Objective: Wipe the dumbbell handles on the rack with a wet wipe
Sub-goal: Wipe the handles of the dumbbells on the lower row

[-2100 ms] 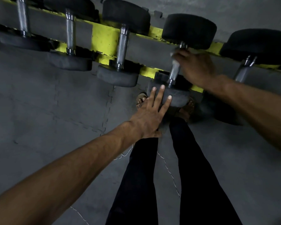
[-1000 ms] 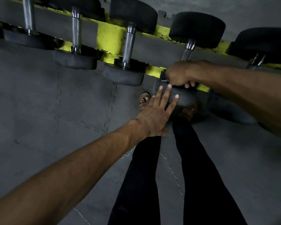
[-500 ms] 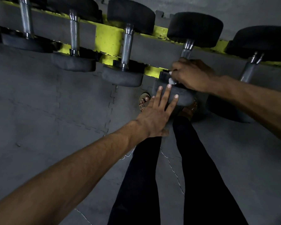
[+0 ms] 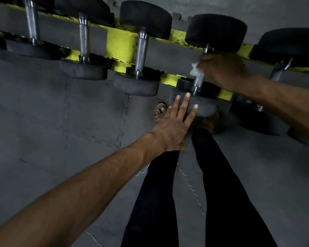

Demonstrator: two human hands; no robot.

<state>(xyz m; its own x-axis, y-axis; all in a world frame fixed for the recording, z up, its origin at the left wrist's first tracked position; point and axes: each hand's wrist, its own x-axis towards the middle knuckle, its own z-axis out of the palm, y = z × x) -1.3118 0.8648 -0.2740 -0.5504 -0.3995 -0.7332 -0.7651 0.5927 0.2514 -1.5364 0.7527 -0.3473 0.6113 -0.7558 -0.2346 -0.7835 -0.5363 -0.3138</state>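
Four straight fingers of the left hand steady the near dumbbell head, centre-right; the right hand, curled round the wet wipe, has slid up the handle from its lower end, probably finishing this one on the rack.

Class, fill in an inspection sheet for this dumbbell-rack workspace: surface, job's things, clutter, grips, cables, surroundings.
Surface: grey interlocking floor mats; yellow-and-grey rack.
Job's things: wet wipe held against the handle of one racked dumbbell.
Clutter: nothing seen.
Grips: left hand flat on that dumbbell's near head; right hand grips the wet wipe at the handle.
Cables: thin pale cord lying on the mats by the legs.
Surroundings: other dumbbells racked alongside; person's dark-trousered legs, sandalled foot.
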